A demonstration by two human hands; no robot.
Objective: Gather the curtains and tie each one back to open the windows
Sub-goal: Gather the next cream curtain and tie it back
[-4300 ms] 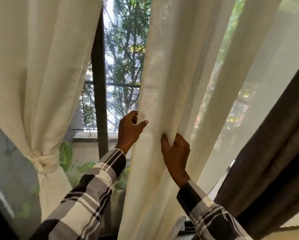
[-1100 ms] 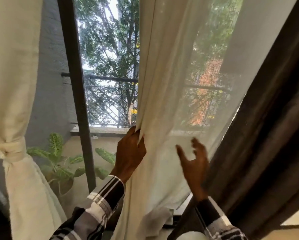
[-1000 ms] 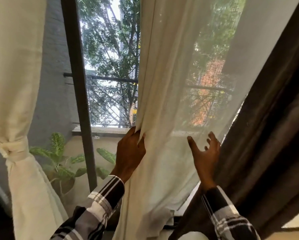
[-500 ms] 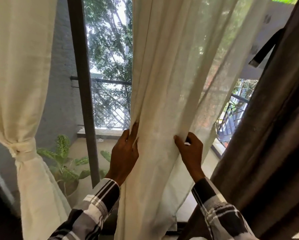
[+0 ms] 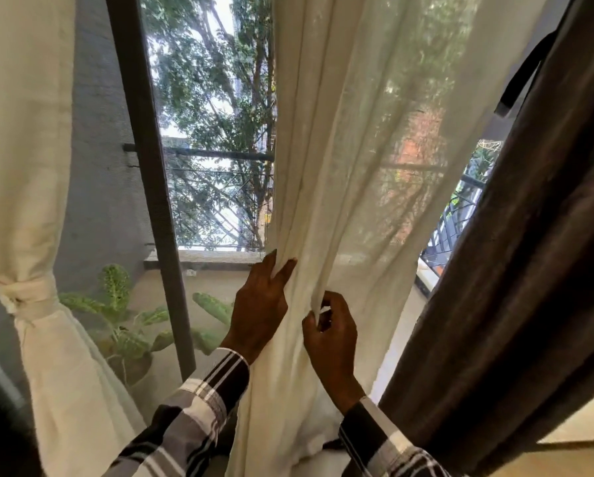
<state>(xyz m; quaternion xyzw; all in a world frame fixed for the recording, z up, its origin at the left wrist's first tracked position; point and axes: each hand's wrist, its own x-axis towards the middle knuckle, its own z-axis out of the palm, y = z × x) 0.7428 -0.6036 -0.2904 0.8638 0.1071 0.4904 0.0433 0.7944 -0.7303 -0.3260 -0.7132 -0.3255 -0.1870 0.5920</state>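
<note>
A sheer cream curtain [image 5: 350, 139] hangs in the middle, partly bunched into folds. My left hand [image 5: 259, 309] grips its left edge at sill height. My right hand [image 5: 330, 335] pinches a gathered fold just to the right, close beside the left hand. At the far left a second cream curtain [image 5: 20, 132] hangs tied back with a knotted cream band [image 5: 27, 297]. A dark grey curtain [image 5: 536, 270] hangs at the right, with a dark strap [image 5: 519, 80] dangling near its top.
A dark window post [image 5: 151, 187] stands between the two cream curtains. Behind the mesh are a balcony ledge [image 5: 202, 261], potted plants [image 5: 123, 325], a railing and trees. A pale surface [image 5: 584, 425] shows at the lower right.
My right hand let go, reached right toward the dark curtain, caught more sheer fabric and drew it left beside my left hand. The gap at the right has widened.
</note>
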